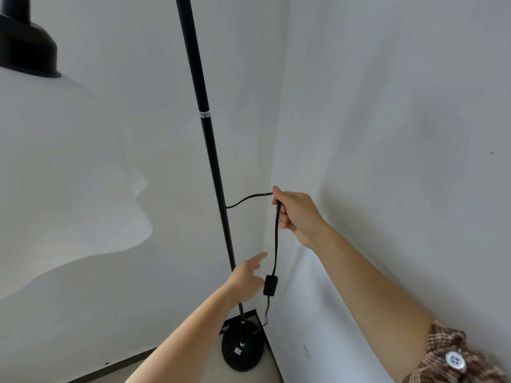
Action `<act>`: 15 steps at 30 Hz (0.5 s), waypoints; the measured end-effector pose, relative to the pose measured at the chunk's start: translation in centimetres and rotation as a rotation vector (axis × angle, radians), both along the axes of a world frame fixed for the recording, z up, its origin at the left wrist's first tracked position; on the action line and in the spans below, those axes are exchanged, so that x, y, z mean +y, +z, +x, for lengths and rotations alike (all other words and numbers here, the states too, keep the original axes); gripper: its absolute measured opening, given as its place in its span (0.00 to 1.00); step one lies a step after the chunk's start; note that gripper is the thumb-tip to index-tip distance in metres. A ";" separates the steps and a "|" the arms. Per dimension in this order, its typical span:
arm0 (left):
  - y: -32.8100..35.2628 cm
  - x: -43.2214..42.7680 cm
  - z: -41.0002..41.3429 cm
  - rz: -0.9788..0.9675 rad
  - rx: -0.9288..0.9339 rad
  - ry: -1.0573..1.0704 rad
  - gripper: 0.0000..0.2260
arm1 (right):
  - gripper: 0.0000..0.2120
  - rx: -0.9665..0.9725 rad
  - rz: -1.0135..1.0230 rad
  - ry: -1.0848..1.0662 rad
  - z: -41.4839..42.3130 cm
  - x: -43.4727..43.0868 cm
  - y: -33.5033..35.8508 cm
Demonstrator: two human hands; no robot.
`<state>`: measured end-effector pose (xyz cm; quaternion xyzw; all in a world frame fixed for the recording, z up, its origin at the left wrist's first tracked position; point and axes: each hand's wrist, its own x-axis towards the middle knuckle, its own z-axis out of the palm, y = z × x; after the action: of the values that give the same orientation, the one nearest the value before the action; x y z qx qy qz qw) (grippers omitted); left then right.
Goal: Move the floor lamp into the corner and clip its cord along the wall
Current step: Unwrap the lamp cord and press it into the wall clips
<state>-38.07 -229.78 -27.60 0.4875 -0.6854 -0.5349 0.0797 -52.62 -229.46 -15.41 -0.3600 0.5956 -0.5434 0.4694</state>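
Cord (276, 239), thin, limp and light, hangs from the pole (218, 172) in the corner, pinched high in the clenched right hand (294, 214) while the loose left hand (247, 280) points beside its rigid inline switch (270, 285), likely the firmest grip.

home room corner | white walls (387, 106) | floor lamp (213, 161)
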 end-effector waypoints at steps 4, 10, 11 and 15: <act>-0.2 1.2 -1.5 -0.010 0.019 -0.146 0.20 | 0.13 -0.152 -0.010 -0.045 -0.6 0.2 -0.7; 0.2 1.9 -1.9 0.143 0.130 0.048 0.11 | 0.12 -0.072 0.003 -0.115 -2.1 1.0 -3.2; 0.3 1.9 -1.8 0.158 0.157 0.072 0.13 | 0.13 0.036 0.056 -0.139 -2.5 1.5 -4.2; 0.5 1.8 -1.1 0.278 0.370 0.264 0.15 | 0.20 0.084 0.381 -0.041 -2.6 5.1 -10.2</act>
<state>-39.14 -227.94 -27.06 0.4731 -0.5094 -0.6889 0.2049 -55.19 -224.38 -25.63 -0.2748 0.7139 -0.4149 0.4925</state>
